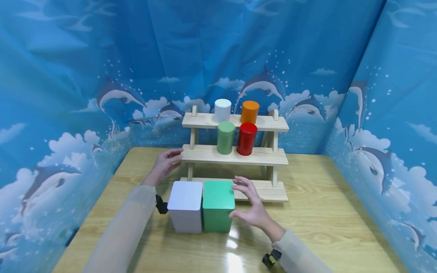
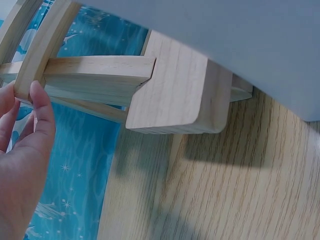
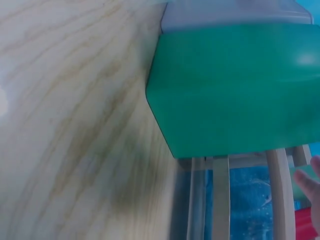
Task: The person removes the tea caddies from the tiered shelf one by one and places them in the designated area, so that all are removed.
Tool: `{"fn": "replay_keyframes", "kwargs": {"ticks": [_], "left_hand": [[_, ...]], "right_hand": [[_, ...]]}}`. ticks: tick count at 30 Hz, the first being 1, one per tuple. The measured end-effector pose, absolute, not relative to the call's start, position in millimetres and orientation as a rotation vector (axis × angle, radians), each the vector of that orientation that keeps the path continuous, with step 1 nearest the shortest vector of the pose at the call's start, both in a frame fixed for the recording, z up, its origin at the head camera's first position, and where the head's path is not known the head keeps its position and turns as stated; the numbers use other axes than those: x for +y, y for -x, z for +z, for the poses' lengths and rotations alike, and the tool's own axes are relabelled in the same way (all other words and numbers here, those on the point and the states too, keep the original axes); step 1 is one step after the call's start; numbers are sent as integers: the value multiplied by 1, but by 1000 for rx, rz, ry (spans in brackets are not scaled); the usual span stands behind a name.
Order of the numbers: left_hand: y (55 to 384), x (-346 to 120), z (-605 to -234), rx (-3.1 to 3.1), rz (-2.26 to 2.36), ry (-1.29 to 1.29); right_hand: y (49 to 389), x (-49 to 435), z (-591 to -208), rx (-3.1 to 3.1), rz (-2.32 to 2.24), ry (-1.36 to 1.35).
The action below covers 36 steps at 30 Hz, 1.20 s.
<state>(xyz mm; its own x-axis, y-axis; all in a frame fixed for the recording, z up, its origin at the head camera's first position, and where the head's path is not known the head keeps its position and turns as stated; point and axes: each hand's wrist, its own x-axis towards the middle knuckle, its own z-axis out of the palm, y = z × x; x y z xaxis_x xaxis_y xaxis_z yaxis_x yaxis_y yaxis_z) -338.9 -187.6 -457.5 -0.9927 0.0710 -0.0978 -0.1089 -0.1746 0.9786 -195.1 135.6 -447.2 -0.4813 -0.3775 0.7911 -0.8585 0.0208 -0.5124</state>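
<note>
Presumably to steady it, we pinch the wooden middle shelf [image 1: 205, 154] in our left hand [image 1: 165, 163], while our right hand [image 1: 253, 209], its fingers apart, flanks the green box [image 1: 218, 204].

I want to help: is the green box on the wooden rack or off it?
Off. The head view shows the green box standing on the table, in front of the wooden rack.

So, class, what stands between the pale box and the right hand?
The green box stands between the pale box and the right hand, as the head view shows.
</note>
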Motion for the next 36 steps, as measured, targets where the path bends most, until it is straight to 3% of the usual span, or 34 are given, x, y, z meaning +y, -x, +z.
{"fn": "replay_keyframes", "kwargs": {"ticks": [20, 30, 36], "left_hand": [[338, -186, -453, 1955, 2290, 91], [336, -188, -456, 1968, 2303, 34], [335, -188, -458, 1975, 2296, 34]], "right_hand": [[203, 163, -433, -1921, 1439, -1198], [228, 180, -453, -2021, 1403, -1079], [230, 183, -441, -2016, 1455, -988]]}}
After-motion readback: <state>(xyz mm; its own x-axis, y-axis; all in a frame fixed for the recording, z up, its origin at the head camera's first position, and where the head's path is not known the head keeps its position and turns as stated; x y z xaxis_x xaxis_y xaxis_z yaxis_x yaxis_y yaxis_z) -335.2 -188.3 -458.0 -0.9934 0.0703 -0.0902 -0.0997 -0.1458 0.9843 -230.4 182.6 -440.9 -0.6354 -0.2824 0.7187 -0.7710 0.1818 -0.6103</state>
